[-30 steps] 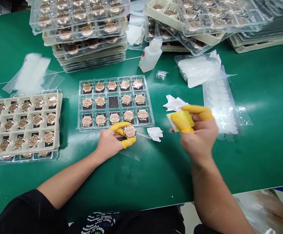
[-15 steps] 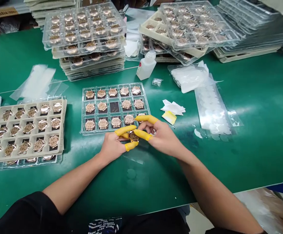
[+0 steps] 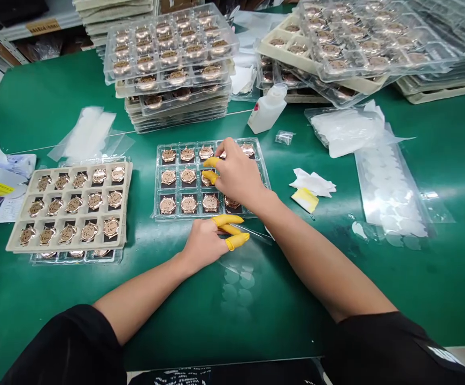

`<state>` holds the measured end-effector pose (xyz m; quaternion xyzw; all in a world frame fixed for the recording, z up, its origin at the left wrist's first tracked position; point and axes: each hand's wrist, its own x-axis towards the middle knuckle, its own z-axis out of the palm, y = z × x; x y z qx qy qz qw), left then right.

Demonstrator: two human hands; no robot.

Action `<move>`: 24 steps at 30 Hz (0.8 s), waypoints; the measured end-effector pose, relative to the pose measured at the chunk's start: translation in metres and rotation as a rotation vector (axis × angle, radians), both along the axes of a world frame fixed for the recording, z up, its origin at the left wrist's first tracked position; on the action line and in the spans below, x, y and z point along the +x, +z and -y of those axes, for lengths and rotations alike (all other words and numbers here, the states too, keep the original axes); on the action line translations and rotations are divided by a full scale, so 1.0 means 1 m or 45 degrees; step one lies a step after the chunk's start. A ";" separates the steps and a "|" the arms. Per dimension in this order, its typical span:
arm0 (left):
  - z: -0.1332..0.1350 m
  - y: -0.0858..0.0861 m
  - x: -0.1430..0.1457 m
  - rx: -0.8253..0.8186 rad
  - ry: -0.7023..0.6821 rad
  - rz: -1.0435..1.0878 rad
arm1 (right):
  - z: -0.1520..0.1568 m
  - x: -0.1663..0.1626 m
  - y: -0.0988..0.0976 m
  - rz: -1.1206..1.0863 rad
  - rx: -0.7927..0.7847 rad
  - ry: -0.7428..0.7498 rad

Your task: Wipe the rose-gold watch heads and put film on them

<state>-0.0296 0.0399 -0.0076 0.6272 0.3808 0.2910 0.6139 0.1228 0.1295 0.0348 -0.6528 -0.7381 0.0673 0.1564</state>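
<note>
My right hand (image 3: 238,174), with yellow finger cots on thumb and finger, reaches over a clear compartment tray (image 3: 156,195). Its fingertips are at a rose-gold watch case (image 3: 207,182) in the middle row, partly hiding it. Other watch cases, such as one in the front row (image 3: 188,203), lie back-up in the tray. My left hand (image 3: 206,243), also in yellow finger cots, is just in front of the tray. Its fingers are stretched out and apart, with nothing visible in them. A thin clear film (image 3: 260,235) lies near its fingertips.
At left, a beige tray (image 3: 130,187) of watch cases rests on another tray. Stacked trays (image 3: 178,109) stand behind, with more at the back right. A white bottle (image 3: 267,109), crumpled white paper (image 3: 312,182) and a sheet of round films (image 3: 388,187) lie rightward.
My hands have separated. The right hand has moved the watch case from the left hand to the formerly bare middle-row compartment. The left hand has let go, and the view has shifted left.
</note>
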 end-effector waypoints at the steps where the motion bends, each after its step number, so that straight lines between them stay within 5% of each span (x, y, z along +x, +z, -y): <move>1: 0.000 0.001 0.000 0.013 -0.001 -0.007 | 0.000 -0.006 0.003 0.043 -0.027 0.000; 7: 0.000 0.007 -0.002 0.017 -0.001 -0.048 | -0.014 -0.037 0.010 0.119 -0.286 0.083; 24: -0.005 0.014 0.000 -0.029 0.072 -0.050 | -0.014 -0.036 0.017 -0.205 -0.310 0.095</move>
